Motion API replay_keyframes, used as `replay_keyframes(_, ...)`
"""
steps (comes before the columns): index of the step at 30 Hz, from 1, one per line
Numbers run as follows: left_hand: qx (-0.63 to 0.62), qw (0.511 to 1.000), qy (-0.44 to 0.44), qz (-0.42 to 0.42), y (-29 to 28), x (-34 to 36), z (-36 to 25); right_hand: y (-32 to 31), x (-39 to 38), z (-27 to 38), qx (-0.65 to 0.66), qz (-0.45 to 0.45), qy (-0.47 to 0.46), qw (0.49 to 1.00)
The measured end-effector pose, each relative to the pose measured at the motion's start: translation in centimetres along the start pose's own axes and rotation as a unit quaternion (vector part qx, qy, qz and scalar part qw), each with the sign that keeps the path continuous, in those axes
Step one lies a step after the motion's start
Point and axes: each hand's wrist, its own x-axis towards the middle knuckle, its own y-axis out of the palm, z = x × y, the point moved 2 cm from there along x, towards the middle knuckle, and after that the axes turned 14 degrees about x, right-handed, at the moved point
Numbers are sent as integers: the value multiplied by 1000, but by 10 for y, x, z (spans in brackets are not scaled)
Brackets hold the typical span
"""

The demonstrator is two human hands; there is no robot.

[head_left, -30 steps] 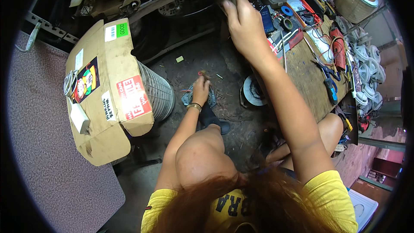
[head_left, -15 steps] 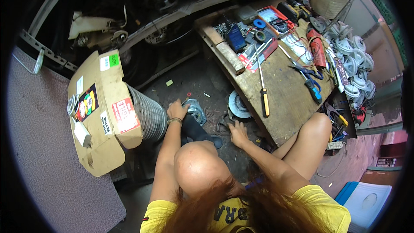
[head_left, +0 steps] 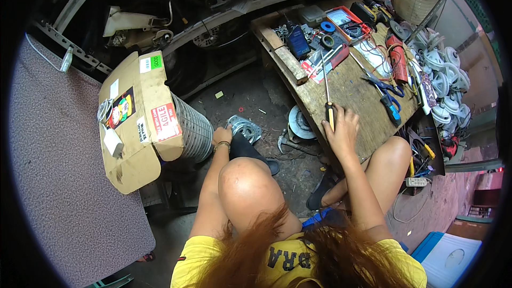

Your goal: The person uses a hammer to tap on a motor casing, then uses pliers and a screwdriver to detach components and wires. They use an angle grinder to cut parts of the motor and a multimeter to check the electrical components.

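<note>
My left hand (head_left: 222, 136) is low by the floor, its fingers closed at the edge of a grey metal housing (head_left: 246, 128) with a round opening; some fingertips are hidden. On the wooden workbench, my right hand (head_left: 344, 130) has its thumb and forefinger around the yellow-and-black handle of a long screwdriver (head_left: 330, 116), while the other fingers rest on the wood. The screwdriver's shaft points away from me. A claw hammer (head_left: 288, 143) lies on the floor between the housing and the bench, beside a round grey metal disc (head_left: 301, 122).
To the left, a cardboard box (head_left: 130, 122) lies over a ribbed grey cylinder (head_left: 193, 130) beside a speckled tabletop (head_left: 69, 154). The workbench (head_left: 368, 106) bears blue-handled pliers (head_left: 389, 108), a red power tool (head_left: 396, 58) and a multimeter (head_left: 341, 18). White plastic parts (head_left: 445, 74) are heaped beyond.
My right hand has risen from beside the hammer on the floor to the screwdriver on the bench. My left hand stays at the housing, its fingers now lower on the near edge.
</note>
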Motion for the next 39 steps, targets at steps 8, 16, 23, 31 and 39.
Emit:
replay_keyframes(8, -157, 966, 193, 75, -1, 2, 14, 12, -8, -21, 200, -92, 9, 975)
replay_keyframes(16, -130, 859, 390, 305, -180, -114, -114, 17, -12, -50, 360, -187, 88, 910)
replay_keyframes(23, 120, 847, 479, 198, -209, -156, -216, 8, -11, -47, 385, -212, 80, 895)
replay_keyframes(31, 27, 722, 605, -334, -214, -225, -254, 4, -12, -53, 363, -246, 32, 898)
replay_keyframes(39, 206, 534, 732, -369, -171, -275, -174, -5, -56, 7, 623, -100, 9, 776)
